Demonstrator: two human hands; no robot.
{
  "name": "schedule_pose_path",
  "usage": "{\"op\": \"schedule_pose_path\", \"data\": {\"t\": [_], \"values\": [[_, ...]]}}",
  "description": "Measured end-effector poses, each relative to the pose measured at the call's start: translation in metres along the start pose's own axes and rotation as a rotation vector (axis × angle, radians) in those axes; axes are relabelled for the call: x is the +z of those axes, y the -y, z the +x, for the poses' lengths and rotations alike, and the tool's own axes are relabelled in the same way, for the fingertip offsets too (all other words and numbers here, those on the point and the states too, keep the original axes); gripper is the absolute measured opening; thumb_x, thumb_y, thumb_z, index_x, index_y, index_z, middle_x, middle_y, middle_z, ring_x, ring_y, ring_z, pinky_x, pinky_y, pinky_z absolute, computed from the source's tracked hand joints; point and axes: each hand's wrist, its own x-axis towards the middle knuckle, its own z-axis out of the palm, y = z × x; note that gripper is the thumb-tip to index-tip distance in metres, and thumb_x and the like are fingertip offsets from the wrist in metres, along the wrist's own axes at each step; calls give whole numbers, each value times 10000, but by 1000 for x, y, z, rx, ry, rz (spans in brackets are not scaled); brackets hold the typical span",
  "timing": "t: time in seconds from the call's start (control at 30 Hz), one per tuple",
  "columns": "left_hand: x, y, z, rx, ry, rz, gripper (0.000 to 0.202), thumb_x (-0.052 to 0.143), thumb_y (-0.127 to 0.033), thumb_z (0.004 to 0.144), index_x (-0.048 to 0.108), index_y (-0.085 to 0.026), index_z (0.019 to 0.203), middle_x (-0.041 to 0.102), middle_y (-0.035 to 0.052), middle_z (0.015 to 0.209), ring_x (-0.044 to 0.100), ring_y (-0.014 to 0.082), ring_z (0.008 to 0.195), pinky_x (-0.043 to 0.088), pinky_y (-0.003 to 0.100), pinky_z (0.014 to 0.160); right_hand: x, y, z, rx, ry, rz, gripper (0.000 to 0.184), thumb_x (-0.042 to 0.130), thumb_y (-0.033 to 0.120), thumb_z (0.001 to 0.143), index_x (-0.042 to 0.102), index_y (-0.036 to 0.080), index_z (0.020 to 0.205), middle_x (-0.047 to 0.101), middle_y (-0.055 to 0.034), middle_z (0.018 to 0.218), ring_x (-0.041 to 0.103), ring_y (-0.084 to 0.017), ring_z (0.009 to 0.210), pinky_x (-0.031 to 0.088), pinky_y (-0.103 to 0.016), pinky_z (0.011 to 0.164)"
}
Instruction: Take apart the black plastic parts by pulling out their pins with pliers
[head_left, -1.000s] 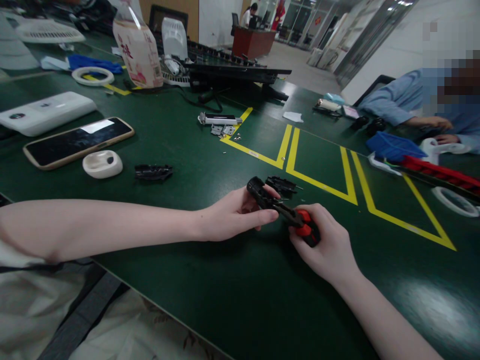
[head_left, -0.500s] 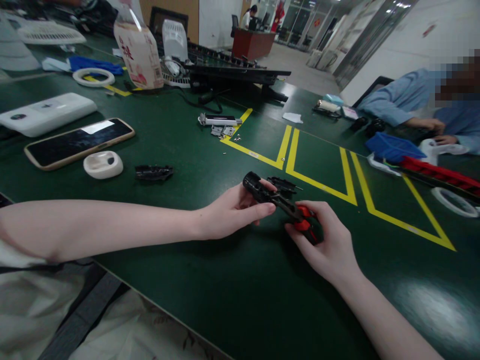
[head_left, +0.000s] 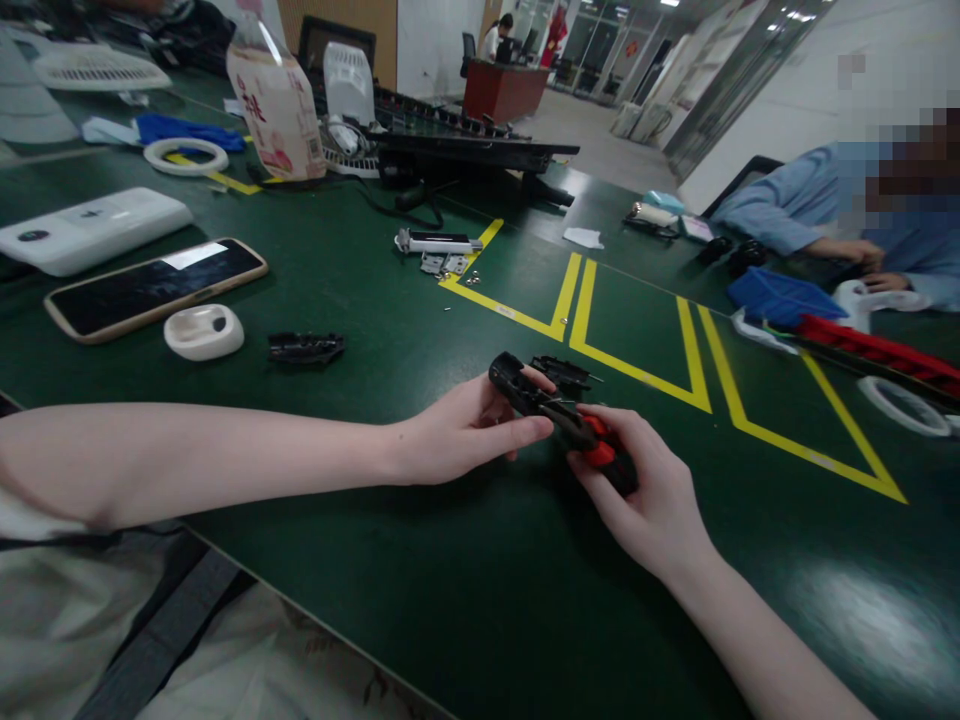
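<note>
Head: black part [head_left: 514,384] (tilted) sits between left fingers [head_left: 525,432].

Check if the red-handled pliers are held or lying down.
Held: your right hand grips the pliers, whose tip is at the black part in your left hand.

Red-handled pliers [head_left: 600,456] at black part [head_left: 510,378]

One left hand [head_left: 480,435] and one right hand [head_left: 656,490], two in all, are holding one pair of pliers [head_left: 600,450] and one black part [head_left: 508,376], and two similar black pieces [head_left: 306,348] are lying on the worktop [head_left: 525,600], making three. One phone [head_left: 142,298], one white open case [head_left: 199,342], one long white device [head_left: 105,230], one bottle [head_left: 277,115] and two white rings [head_left: 180,171] are resting there too. Three yellow tape outlines [head_left: 517,317] are running across the middle, and two other people [head_left: 787,205] are showing beyond.
</note>
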Motion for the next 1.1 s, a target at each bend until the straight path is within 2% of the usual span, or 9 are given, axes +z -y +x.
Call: {"op": "schedule_pose_path", "data": {"t": [0.1,0.27,0.4,0.6,0.87,1.1], "values": [[1,-2,-1,-6,6,43,377,630,-334,913,491,-198,1236,598,36,1006,571,108,759,505,258,688,0,3,0,32,-10,15,254,580,282,850,550,229,1096,660,-78,1007,641,-256,889,524,-405,724],[3,-4,-1,9,54,72,373,639,-311,902,507,-189,1229,606,46,1018,582,133,823,508,280,743,2,4,0,65,-44,-30,155,622,283,808,557,231,940,641,-62,896,623,-243,798,509,-369,632],[3,-5,0,-26,42,50,374,634,-305,900,498,-178,1224,593,37,974,575,120,754,507,270,686,3,3,0,24,-76,-56,164,626,271,812,574,229,962,647,-76,964,634,-249,862,526,-383,699],[2,-5,0,-22,76,71,384,625,-343,908,498,-185,1235,589,53,1017,581,138,816,523,277,694,3,-1,0,17,-69,-124,129,640,303,816,550,228,871,616,-44,809,596,-213,722,470,-331,580],[2,-7,-1,-84,101,56,384,628,-393,902,523,-175,1200,586,43,975,586,133,797,529,282,687,1,1,0,57,-34,-125,103,610,289,818,538,221,844,612,-49,798,583,-213,706,463,-339,596],[4,-9,0,-123,133,-63,325,651,-310,889,553,-162,1162,577,15,938,564,100,757,528,258,684,2,-2,-1,7,-14,-160,107,606,259,776,518,219,821,594,-48,782,577,-221,710,452,-333,593]]}}
